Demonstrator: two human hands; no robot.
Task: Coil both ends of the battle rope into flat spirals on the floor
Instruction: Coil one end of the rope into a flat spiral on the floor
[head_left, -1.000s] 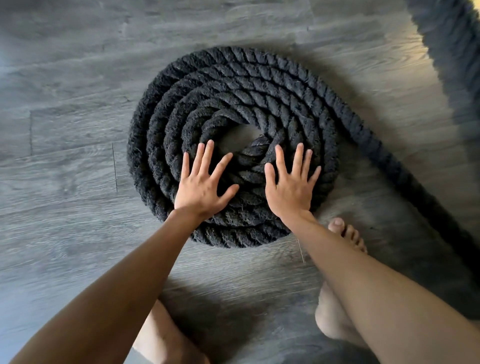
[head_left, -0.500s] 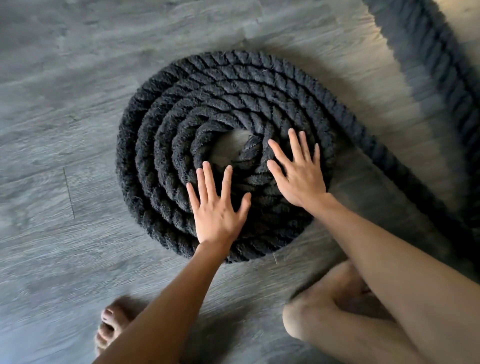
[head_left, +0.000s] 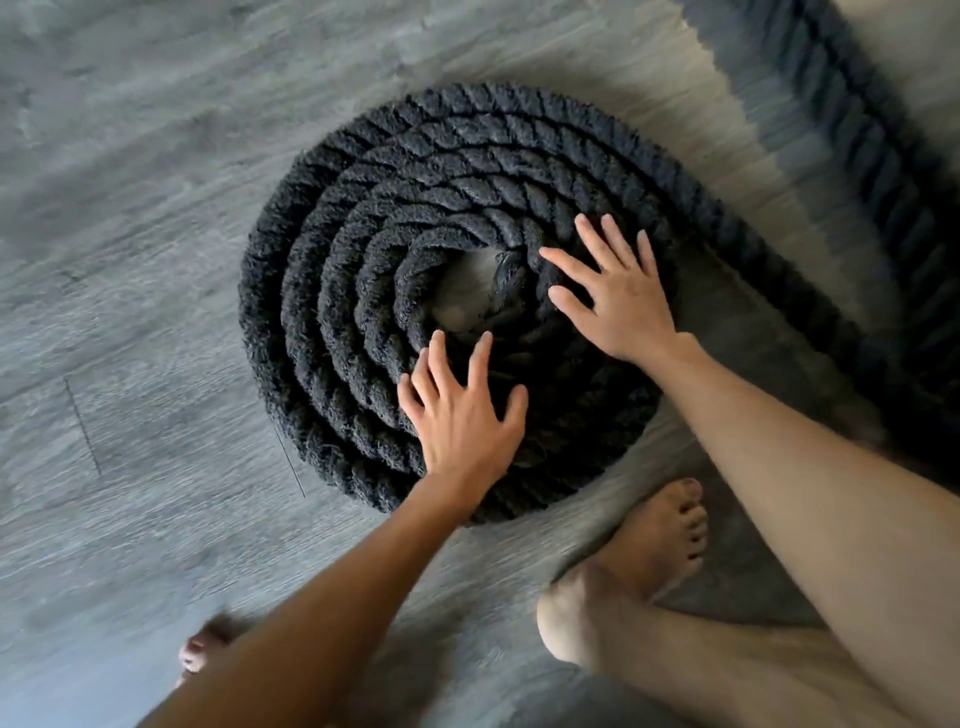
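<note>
A: Place of the rope (head_left: 363, 218)?
B: Coiled flat on the floor (head_left: 130, 260), small gap at centre, tail running off right.
A: And the left hand (head_left: 462, 421)?
B: Resting on the near turns, fingers spread, clasping nothing.
A: The right hand (head_left: 623, 301)?
B: Flat on the right-side turns, fingers splayed, likewise released.
A: Nearby?
B: Bare foot (head_left: 649, 545) just beside the coil.

Entry, head view: no readable text, label, brand, number or sign is showing. The thick black twisted rope coil (head_left: 322, 291) and the grey wood-grain plank floor (head_left: 130, 260) are showing no legible markings.
</note>
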